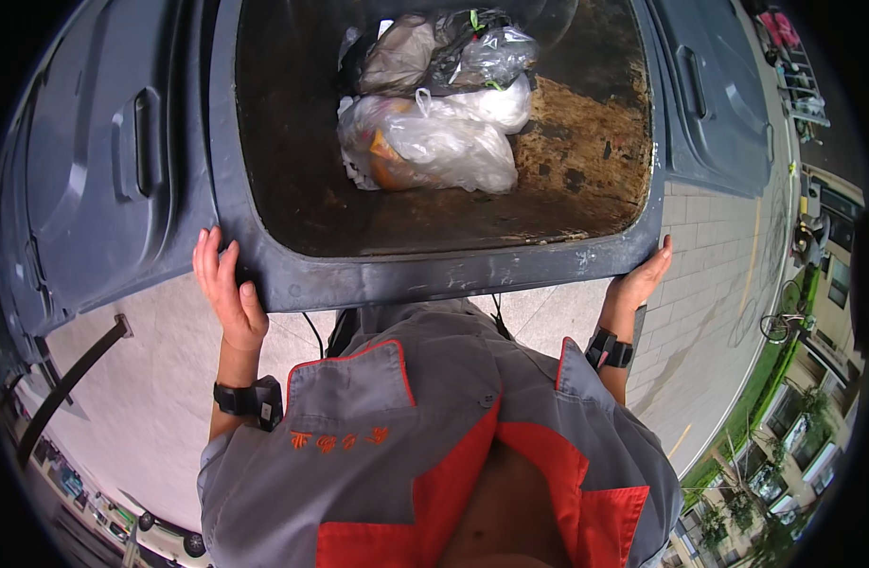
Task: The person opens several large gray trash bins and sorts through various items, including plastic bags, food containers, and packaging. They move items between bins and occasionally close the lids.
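Note:
Before me stands a grey plastic waste bin (434,273) with its top uncovered. Inside, a clear plastic bag of rubbish (434,145) lies against a white bag (505,103), with greyish bags (399,57) behind them. My left hand (228,291) holds the near left corner of the rim, fingers extended along its side and thumb at the front. At the near right corner my right hand (640,277) holds the rim from outside, its fingers partly hidden. Dark stains and a worn brown patch (583,149) mark the bin's inner wall.
Lidded grey bins stand close on the left (108,142) and right (718,99). A dark curved metal bar (72,387) is fixed to the pale paving at left. Farther off are a bicycle (779,326), a hedge (761,405) and a parked white car (168,536).

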`<act>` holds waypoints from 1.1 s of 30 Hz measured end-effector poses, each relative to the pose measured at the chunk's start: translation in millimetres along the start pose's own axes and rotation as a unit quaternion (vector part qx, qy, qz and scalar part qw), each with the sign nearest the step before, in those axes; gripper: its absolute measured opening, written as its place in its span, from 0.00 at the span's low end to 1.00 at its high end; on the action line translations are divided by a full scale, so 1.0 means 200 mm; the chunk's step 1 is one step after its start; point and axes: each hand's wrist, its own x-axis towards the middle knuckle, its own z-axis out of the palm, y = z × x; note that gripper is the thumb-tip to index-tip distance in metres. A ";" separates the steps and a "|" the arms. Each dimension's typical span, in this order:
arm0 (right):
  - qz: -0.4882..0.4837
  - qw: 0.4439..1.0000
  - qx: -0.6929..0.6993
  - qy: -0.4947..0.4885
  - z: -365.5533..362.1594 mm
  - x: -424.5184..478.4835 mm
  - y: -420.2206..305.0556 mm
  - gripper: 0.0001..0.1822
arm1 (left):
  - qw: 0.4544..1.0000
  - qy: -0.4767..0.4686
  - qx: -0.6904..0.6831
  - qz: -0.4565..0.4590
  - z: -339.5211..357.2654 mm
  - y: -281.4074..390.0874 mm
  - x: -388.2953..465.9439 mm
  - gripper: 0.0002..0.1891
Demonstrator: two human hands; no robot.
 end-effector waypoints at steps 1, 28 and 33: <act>-0.002 1.000 0.000 -0.001 0.00 0.00 0.01 0.31 | 1.000 0.000 0.000 0.002 0.00 0.00 0.00 0.23; -0.175 0.974 -0.029 -0.140 -0.08 0.06 0.05 0.26 | 0.976 -0.214 0.003 -0.044 -0.38 0.75 0.42 0.18; -0.152 0.978 -0.008 -0.143 -0.09 0.06 0.05 0.26 | 0.910 -0.411 -0.041 0.015 -0.36 0.85 0.81 0.17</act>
